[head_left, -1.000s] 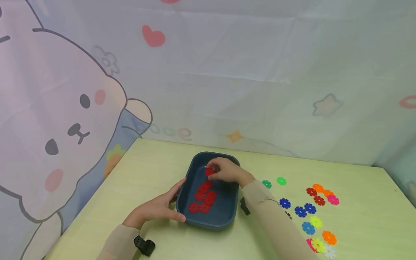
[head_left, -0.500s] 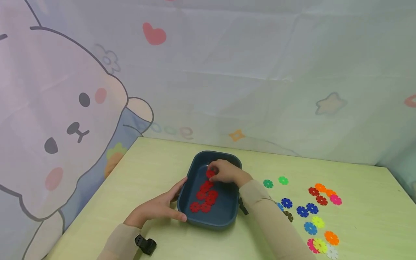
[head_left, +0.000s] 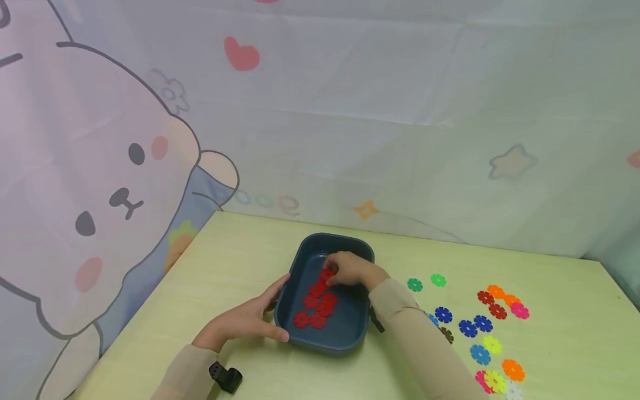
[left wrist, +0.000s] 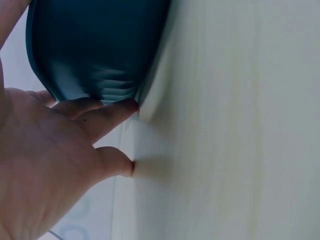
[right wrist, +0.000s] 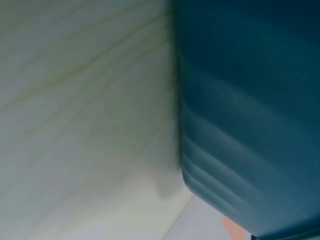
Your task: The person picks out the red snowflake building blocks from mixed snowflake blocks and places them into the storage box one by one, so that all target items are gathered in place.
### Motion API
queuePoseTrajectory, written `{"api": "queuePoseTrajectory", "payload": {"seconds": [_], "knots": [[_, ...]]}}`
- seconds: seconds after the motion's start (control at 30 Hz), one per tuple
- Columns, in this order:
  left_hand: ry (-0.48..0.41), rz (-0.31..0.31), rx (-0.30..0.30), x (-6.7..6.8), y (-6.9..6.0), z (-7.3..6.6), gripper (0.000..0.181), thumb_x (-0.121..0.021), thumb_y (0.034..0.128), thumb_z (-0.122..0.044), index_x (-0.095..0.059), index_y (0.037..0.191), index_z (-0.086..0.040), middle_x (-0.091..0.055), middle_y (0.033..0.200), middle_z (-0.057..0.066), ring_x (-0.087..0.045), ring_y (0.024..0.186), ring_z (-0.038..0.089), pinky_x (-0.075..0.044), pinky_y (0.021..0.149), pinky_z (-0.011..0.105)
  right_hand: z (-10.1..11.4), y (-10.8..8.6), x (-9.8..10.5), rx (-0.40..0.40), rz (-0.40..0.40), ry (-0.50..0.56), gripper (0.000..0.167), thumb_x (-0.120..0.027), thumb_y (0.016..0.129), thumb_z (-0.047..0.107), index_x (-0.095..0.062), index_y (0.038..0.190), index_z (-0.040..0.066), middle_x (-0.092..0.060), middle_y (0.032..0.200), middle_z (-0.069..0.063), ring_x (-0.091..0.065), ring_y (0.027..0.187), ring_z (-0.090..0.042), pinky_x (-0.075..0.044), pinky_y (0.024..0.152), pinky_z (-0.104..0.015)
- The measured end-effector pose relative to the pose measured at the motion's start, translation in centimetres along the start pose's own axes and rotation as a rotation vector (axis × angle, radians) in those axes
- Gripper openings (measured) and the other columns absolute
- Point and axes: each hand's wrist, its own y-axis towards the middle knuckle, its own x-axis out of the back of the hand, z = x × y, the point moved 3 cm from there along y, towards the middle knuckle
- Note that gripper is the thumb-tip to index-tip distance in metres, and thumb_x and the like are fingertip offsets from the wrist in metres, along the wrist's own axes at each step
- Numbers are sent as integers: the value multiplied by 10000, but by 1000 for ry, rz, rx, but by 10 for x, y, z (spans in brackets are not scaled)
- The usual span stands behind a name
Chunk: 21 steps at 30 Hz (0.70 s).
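Observation:
A dark blue bin [head_left: 350,328] stands on the table, and several red snowflake discs [head_left: 318,320] lie along its floor. My left hand [head_left: 245,321] rests against the bin's left side, thumb at the near corner. In the left wrist view, the extended fingers of the left hand [left wrist: 55,145] touch the bin's outer wall [left wrist: 100,45]. My right hand [head_left: 352,269] reaches into the bin and pinches a red snowflake disc [head_left: 327,275] at the far end of the row. Only the bin's outer side [right wrist: 240,125] shows in the right wrist view, without the hand.
On the table [head_left: 560,333] to the right lie loose snowflake discs, among them green [head_left: 415,285], dark blue [head_left: 443,314], yellow [head_left: 492,345], orange [head_left: 513,370] and dark red [head_left: 498,311]. A printed cloth [head_left: 350,111] hangs behind the table.
My right hand has moved slightly toward the near end of the bin, bringing the pinched red disc down to the other red ones. The left hand stays against the bin.

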Motion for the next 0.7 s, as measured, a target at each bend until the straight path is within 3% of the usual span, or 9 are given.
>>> {"api": "queuePoseTrajectory", "payload": {"seconds": [0.43,0.7], "knots": [[3,-3,7,-1,3,-1,1133,-786,819,-304,69,1559,-238,-72,1612,129,-140,1457,374,-195,1138,566,-1,-2,1,11,5,-43,319,-746,847,172,-661,1136,69,-642,1002,-62,-583,927,-189,-484,864,-354],[17,0,24,-3,4,-2,1118,-778,830,-280,71,1557,-263,-84,1608,142,-137,1455,387,-208,1130,574,-5,-10,12,115,-117,115,335,-702,888,172,-636,1187,37,-655,1040,-82,-599,933,-197,-497,830,-339]]}}
